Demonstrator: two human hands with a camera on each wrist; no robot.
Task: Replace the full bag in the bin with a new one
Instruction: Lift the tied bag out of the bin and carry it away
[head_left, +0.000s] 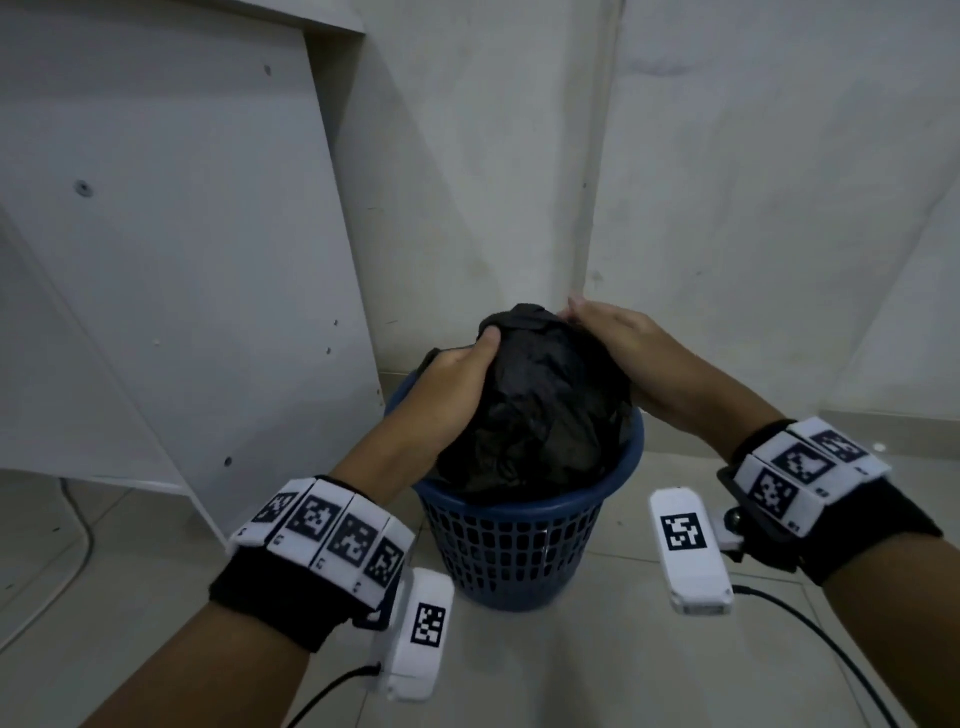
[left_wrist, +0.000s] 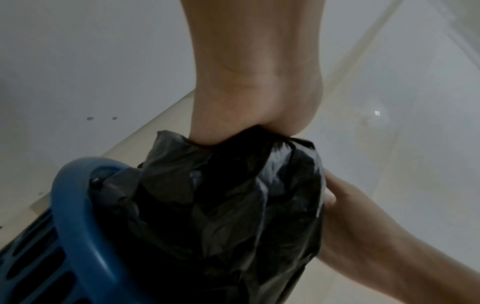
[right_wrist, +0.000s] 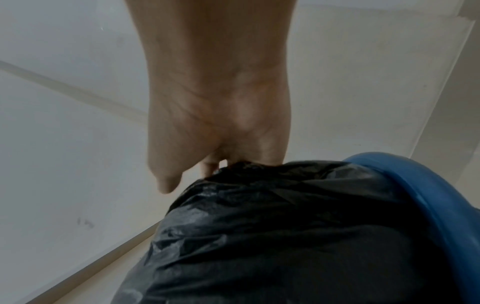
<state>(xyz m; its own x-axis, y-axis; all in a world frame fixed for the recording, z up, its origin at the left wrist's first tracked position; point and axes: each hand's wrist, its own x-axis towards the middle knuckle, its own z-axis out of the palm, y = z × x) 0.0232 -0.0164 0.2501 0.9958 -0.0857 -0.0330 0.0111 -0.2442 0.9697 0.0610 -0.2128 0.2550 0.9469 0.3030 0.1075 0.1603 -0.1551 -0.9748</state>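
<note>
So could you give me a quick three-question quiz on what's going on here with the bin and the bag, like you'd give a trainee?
1. True or false: the black bag is already clear of the blue bin.
2. Which hands grip the bag? A) only the left hand B) only the right hand C) both
3. Fill in: the bin stands on the ____ floor, near a white wall.

Key
1. False: its lower part sits inside the bin, and the bulging top rises above the rim.
2. C: the left hand holds its left side and the right hand its upper right.
3. Tiled.
</note>
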